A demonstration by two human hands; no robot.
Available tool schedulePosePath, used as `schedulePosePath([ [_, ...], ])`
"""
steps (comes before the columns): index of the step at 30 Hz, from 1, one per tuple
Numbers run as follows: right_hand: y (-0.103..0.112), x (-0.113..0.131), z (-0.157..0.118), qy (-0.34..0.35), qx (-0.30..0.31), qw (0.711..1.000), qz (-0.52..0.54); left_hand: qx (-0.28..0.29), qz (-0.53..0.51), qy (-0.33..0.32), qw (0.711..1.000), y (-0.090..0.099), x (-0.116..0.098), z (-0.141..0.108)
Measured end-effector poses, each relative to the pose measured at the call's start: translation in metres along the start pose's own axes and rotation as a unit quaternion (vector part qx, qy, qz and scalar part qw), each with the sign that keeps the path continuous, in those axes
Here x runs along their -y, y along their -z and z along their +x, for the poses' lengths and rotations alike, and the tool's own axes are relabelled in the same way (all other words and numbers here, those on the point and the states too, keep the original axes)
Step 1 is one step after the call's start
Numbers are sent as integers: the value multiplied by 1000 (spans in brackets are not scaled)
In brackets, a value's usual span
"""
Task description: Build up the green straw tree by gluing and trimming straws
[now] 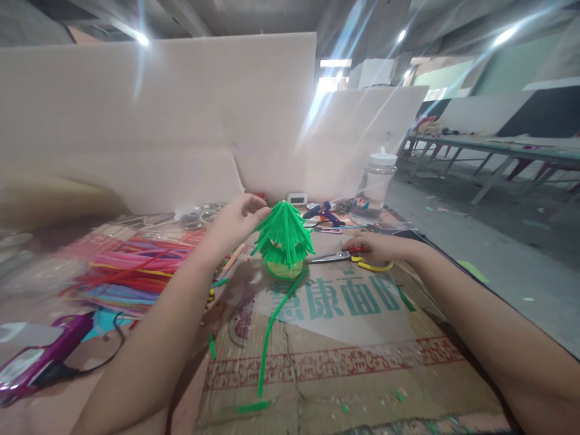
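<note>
A small tree of green pipe cleaners [284,232] stands upright on a printed cardboard sheet [344,356], its lower part pale yellow-green. My left hand [244,216] is at its upper left, fingers curved and apart from the thumb. Whether the fingertips touch the tree I cannot tell. To the right, my right hand [366,243] is closed on the handles of scissors [333,258] with silver blades and red and yellow grips. The blades point left towards the tree's base. A loose green pipe cleaner [267,341] runs from the base towards me.
Many coloured pipe cleaners [136,266] lie at left, near a purple device [54,356] with a cable. A blue glue gun [325,213], a small white digital display [297,199] and a clear lidded jar [379,178] stand behind. Green offcuts [254,407] dot the cardboard. White boards [181,103] rise at the back.
</note>
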State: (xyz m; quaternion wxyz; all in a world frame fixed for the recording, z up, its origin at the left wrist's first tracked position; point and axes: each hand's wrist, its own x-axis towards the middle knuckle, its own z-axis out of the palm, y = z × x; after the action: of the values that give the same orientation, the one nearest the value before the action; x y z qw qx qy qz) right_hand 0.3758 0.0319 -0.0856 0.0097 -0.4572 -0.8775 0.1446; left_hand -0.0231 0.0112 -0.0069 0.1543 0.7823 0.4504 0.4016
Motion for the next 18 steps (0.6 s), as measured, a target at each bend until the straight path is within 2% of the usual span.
schedulePosePath([
  [4,0,-2,1,-1,6,1000,-6,46,-83,-46,994,-5,-2,-2],
  [8,1,-1,-2,25,3,1000,3,79,-75,-70,992,-13,-6,-6],
  [12,-1,1,-4,37,-7,999,20,84,-50,-89,991,-16,-5,-6],
  [18,-3,2,-17,-29,-19,998,51,62,-26,-84,994,-11,-2,-4],
])
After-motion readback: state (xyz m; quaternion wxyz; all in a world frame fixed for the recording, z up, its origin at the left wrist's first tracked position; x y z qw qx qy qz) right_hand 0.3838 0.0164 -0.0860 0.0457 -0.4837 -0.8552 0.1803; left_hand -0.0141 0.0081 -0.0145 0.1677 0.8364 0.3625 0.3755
